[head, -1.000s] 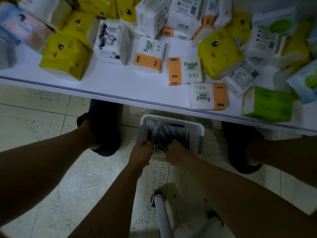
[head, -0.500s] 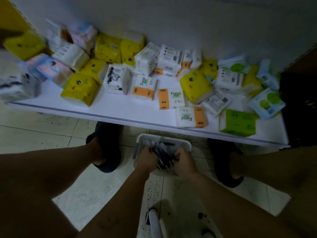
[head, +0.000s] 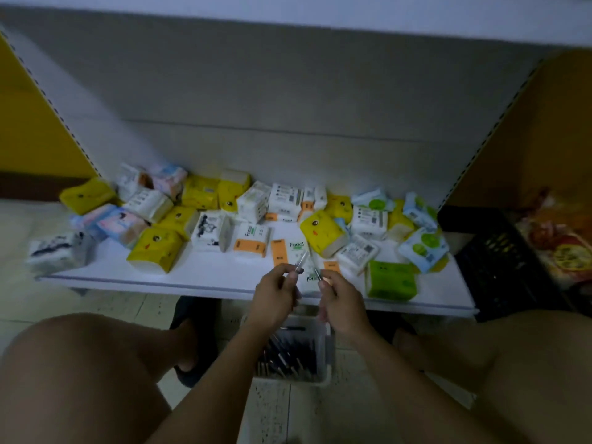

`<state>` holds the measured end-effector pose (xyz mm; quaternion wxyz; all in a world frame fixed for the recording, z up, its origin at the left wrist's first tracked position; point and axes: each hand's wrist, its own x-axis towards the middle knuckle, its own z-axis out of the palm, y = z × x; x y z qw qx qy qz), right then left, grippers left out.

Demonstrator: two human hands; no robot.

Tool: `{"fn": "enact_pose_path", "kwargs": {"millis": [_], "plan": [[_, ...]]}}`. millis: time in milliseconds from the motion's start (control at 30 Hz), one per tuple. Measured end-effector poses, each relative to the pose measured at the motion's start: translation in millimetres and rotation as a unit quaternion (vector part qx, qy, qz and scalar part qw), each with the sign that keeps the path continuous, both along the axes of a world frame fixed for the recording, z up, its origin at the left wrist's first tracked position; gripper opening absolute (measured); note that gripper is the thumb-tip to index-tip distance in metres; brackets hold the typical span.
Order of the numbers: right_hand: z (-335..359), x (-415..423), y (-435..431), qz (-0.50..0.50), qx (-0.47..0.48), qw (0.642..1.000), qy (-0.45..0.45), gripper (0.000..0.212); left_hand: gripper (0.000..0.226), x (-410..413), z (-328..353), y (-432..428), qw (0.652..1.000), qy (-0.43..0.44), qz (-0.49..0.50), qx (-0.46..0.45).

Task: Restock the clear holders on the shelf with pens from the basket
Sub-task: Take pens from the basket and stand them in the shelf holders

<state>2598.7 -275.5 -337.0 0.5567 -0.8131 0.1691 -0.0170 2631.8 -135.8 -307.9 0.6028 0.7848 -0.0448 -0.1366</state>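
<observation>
- Pinching a slim clear-barrelled pen [head: 300, 261] in curled fingers, the left hand [head: 275, 296] hovers by the shelf [head: 208, 274] edge; the right hand [head: 342, 302] grips a second pen [head: 315, 274].
- Six o'clock of the hands, on the floor [head: 105, 302], sits the white hard-plastic basket [head: 327, 344], dark pens [head: 288, 357] heaped inside.
- No clear holders in sight; only soft, crinkly tissue packs [head: 323, 233] at twelve o'clock.
- Likely trouble: slick thin barrels slipping from fingertip pinches and rolling under the shelf.

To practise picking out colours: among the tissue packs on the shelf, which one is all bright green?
The green pack at the shelf's front edge, just right of the right hand; others are yellow, white, orange-banded or pastel.
</observation>
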Motion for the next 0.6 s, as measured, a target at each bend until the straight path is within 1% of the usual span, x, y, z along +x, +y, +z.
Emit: {"fn": "enact_pose_path", "kwargs": {"millis": [67,100,167,267,333,433,500,600], "plan": [[15,0,-1,-0.025,0.073,0.997,-0.024,0.014,0.017,1,15,-8,1.0,-0.018,0.012,-0.002],[22,0,-2,-0.034,0.079,0.996,-0.037,0.011,0.018,2,22,-13,0.999,-0.034,0.012,0.014],[39,-1,-8,-0.051,0.059,0.995,-0.069,0.013,0.02,4,39,-23,0.997,-0.065,0.004,0.034],[73,-2,-23,-0.065,0.027,0.989,-0.128,0.006,0.021,8,70,-44,0.998,-0.068,-0.007,-0.018],[99,-5,-34,-0.074,0.02,0.982,-0.171,0.006,0.021,7,91,-59,0.995,-0.081,-0.024,-0.05],[142,-10,-49,-0.093,-0.009,0.968,-0.233,0.004,0.031,5,120,-78,0.984,-0.154,-0.053,-0.069],[167,-14,-58,-0.104,-0.015,0.962,-0.254,0.01,0.028,4,139,-89,0.974,-0.201,-0.063,-0.083],[202,-21,-70,-0.12,0.009,0.952,-0.28,0.013,0.021,1,169,-104,0.961,-0.235,-0.081,-0.122]]}}
